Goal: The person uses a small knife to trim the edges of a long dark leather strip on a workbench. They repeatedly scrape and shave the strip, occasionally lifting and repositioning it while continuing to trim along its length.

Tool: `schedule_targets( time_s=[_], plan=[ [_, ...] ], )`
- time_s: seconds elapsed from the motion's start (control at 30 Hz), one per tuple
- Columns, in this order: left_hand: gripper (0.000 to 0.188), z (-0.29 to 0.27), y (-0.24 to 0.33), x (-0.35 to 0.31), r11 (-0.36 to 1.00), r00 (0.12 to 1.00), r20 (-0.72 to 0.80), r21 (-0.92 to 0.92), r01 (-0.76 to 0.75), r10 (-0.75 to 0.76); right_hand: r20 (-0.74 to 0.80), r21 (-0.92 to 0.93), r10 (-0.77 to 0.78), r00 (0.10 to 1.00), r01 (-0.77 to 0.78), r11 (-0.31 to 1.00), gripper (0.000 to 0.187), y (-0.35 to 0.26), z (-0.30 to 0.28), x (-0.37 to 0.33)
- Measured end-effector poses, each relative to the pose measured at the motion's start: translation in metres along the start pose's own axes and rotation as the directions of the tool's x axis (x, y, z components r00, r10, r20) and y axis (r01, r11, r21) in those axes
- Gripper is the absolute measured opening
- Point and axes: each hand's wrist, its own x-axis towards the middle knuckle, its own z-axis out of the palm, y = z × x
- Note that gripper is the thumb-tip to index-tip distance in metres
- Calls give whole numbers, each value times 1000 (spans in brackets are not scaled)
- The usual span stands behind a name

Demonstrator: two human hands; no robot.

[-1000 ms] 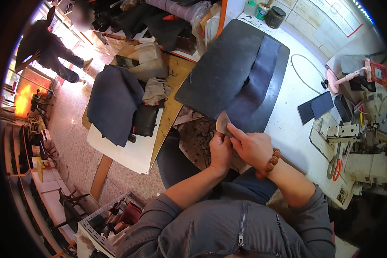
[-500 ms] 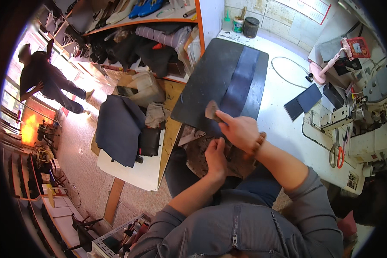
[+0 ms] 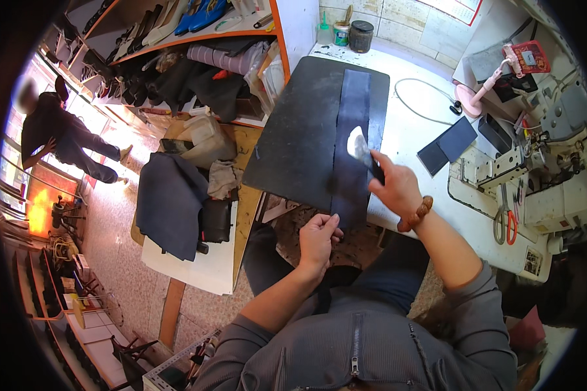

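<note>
Knife (R hand) now over dk strip; printed sheet

knife handle: part hidden by right hand | wall sheet: top cut off

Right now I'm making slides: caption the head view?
Dark strip on a board, left hand at its near end, blade in right hand.

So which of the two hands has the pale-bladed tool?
The right hand, with a beaded bracelet at its wrist. The left hand has no tool and seems to pinch the dark strip's near end.
</note>
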Motion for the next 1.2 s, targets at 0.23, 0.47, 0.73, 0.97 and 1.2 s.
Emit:
schedule_targets(
  time_s=[0.23, 0.47, 0.73, 0.97, 1.2],
  plan=[
    [14, 12, 4, -10, 990, 992, 54, -66, 122, -118, 163, -242, 21, 986, 20, 970, 35, 10, 29, 64],
    [19, 19, 8, -5, 998, 997, 40, -8, 64, -64, 265, -191, -137, 954, 191, 963, 32, 2, 45, 115],
    [20, 27, 3, -6, 995, 994, 67, -31, 90, -88, 491, 471, 374, 787, -601, 645, 19, -6, -18, 74],
    [18, 25, 0, -4, 998, 995, 79, -24, 57, -55, 181, -134, 12, 983, 13, 991, 46, -21, -26, -46],
    [15, 24, -10, -4, 997, 997, 80, -77, 26, -20, 303, -156, 60, 951, -13, 988, 43, -41, -20, -100]
  ],
)
